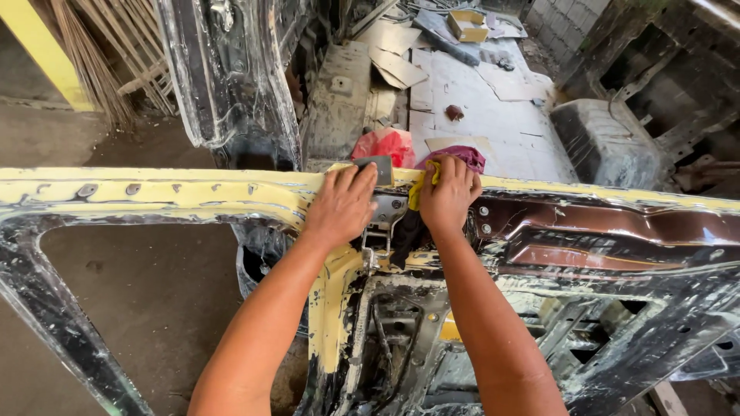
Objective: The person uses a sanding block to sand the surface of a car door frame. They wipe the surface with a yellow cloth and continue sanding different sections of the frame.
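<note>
A stripped car door (601,231) lies across the view, its top edge coated in yellow filler (169,192). My left hand (341,204) presses a grey sanding block (378,168) against the door's upper edge, near a metal hinge bracket (381,223). Right beside it, my right hand (449,194) grips a yellow and maroon rag (455,158) bunched on the same edge. The two hands almost touch. A dark part of the rag hangs down below my right hand.
Behind the door stands a bare car body with a dusty floor pan (478,108), cardboard pieces (397,65) and a red bag (385,145). A black body panel (231,77) rises at the back left. Bare concrete floor (146,293) shows through the window opening.
</note>
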